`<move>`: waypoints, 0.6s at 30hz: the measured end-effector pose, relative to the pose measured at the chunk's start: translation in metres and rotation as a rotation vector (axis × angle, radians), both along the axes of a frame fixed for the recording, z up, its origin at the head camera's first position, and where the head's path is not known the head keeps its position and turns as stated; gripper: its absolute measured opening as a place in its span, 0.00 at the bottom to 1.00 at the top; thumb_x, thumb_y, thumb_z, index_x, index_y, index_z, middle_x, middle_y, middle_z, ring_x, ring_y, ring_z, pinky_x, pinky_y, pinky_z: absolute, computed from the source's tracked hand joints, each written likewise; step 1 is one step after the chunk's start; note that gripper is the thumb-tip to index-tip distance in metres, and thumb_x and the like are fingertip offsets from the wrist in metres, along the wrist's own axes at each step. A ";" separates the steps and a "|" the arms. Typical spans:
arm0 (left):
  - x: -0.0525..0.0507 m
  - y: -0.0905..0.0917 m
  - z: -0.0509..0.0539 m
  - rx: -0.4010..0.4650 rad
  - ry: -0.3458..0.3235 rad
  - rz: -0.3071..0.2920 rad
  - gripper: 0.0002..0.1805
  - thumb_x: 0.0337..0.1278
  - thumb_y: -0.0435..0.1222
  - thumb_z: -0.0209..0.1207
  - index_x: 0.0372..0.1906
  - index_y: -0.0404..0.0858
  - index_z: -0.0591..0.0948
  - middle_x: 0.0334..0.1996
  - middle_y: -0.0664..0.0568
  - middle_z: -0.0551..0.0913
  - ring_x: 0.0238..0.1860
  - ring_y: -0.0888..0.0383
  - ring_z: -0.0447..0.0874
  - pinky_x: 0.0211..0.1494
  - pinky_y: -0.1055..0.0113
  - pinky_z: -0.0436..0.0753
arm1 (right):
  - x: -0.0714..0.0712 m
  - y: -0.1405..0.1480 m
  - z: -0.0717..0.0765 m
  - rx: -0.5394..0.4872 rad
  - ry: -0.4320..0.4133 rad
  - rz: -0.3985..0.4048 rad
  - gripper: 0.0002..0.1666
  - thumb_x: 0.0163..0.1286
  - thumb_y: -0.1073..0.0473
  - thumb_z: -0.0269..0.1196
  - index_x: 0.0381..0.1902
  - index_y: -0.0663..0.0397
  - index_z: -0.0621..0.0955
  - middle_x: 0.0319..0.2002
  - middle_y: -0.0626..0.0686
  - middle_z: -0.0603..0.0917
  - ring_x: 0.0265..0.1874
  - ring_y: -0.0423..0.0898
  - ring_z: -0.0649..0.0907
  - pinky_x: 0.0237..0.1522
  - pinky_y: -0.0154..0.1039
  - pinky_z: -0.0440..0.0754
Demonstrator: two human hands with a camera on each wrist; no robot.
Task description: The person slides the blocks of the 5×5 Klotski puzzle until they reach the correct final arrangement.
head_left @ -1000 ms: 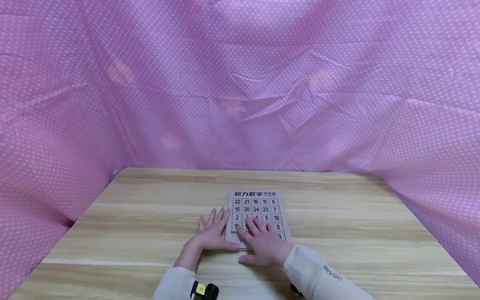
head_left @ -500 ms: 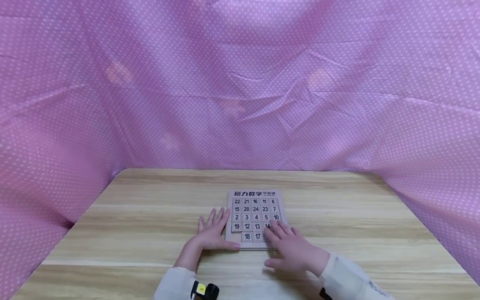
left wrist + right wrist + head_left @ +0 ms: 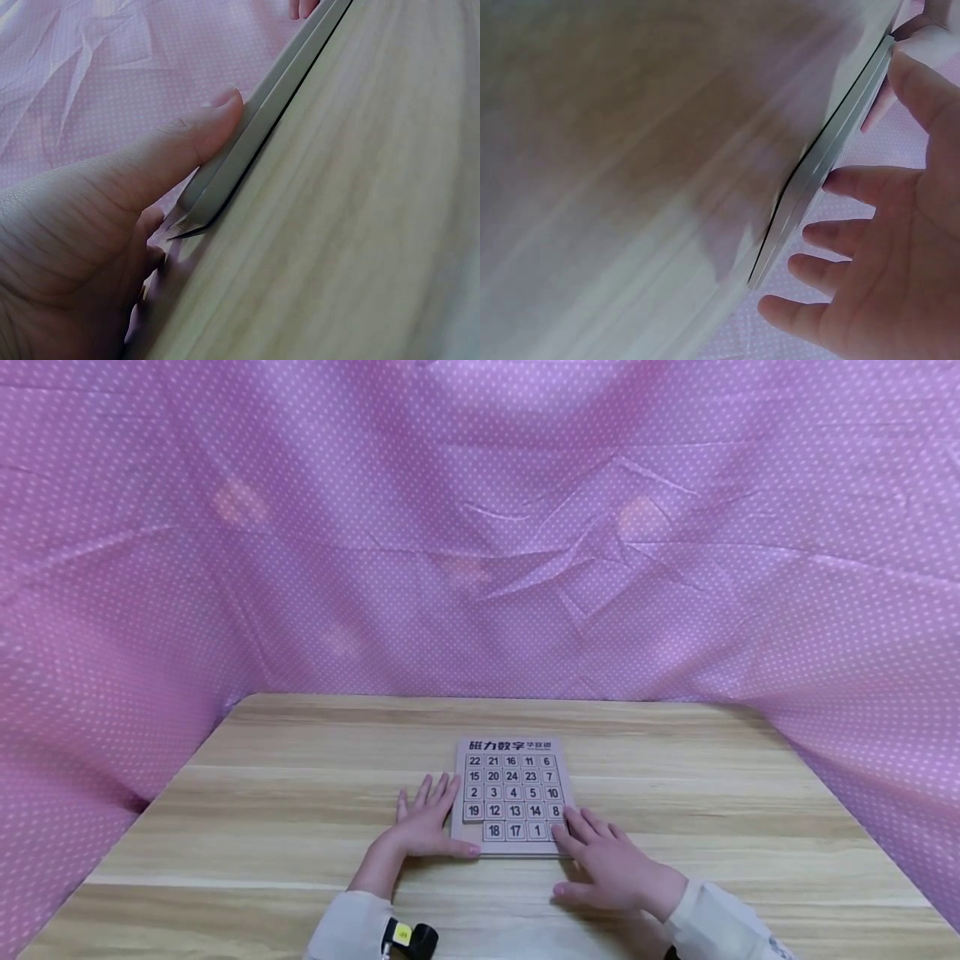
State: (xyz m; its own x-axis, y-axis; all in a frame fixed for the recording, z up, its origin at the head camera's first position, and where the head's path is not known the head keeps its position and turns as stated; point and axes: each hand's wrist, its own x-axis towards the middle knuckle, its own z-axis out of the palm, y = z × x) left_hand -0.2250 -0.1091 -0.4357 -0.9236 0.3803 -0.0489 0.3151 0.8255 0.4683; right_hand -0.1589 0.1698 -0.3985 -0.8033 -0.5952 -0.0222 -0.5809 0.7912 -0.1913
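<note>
A number sliding puzzle [image 3: 468, 834] lies flat on the wooden table, with numbered tiles in rows and a gap at its bottom-left corner. My left hand [image 3: 423, 832] is spread at the puzzle's left side, fingers straight along that edge. Its thumb [image 3: 202, 127] presses the near-left corner. At the lower right, my right hand [image 3: 617, 865] has its fingers extended, the index fingertip covering most of the bottom-right tile. The right wrist view shows that index finger [image 3: 866, 182] touching the board's near side, the other fingers loosely spread above.
The wooden table [image 3: 300, 760] reaches back to a pink dotted cloth [image 3: 480, 568] that hangs behind and on both sides. A small black wrist camera [image 3: 420, 941] is strapped at the left sleeve [image 3: 351, 928].
My right hand has moved right, from over the middle tiles to the bottom-right corner, uncovering the lower rows. The bottom-row tiles 18, 17 and 1 now show. My left hand has stayed put.
</note>
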 end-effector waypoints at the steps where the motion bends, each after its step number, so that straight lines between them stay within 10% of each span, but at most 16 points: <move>1: 0.000 0.000 0.000 0.012 0.000 -0.003 0.64 0.21 0.67 0.58 0.67 0.41 0.45 0.66 0.44 0.41 0.63 0.45 0.29 0.55 0.44 0.24 | 0.000 0.000 0.000 -0.001 0.001 0.002 0.47 0.54 0.33 0.51 0.60 0.62 0.62 0.62 0.66 0.53 0.59 0.65 0.52 0.52 0.64 0.53; 18: 0.004 0.001 0.007 0.011 0.003 0.004 0.63 0.21 0.66 0.60 0.67 0.41 0.46 0.66 0.44 0.41 0.64 0.45 0.30 0.56 0.44 0.26 | -0.002 -0.014 0.000 -0.003 -0.005 0.036 0.48 0.54 0.31 0.50 0.62 0.60 0.61 0.62 0.65 0.52 0.60 0.63 0.52 0.50 0.65 0.54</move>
State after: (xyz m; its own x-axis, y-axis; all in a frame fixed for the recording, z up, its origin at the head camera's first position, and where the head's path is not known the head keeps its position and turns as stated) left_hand -0.2214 -0.1080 -0.4292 -0.9253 0.3770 -0.0420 0.3131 0.8215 0.4765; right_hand -0.1612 0.1559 -0.3988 -0.7813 -0.6237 -0.0241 -0.6081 0.7692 -0.1963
